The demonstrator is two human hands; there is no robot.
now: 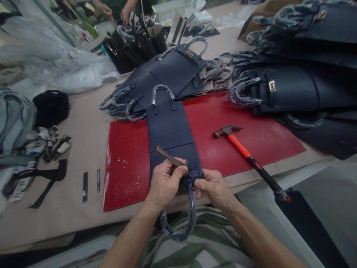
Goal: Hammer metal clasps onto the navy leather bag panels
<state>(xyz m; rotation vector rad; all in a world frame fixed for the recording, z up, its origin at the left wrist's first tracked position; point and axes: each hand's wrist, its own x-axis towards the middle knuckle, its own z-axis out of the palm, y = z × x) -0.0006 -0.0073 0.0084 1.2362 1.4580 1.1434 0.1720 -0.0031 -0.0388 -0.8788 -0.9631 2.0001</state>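
Note:
A dark navy bag panel (170,130) with plastic-wrapped handles lies lengthwise on a red cutting mat (212,123). My left hand (164,182) is closed around a thin metal punch tool (170,160), its tip at the panel's near edge by the handle tab. My right hand (213,186) pinches that near edge of the panel beside the tab. The near handle (181,227) hangs off the table edge over my lap.
A hammer (248,156) with an orange and black grip lies on the mat to the right. Stacks of navy bag panels (292,85) fill the right and back. Small rivets (122,162) dot the mat's left. Punches (85,182), straps and plastic sheeting (55,63) lie left. Another person's hands (111,11) work far back.

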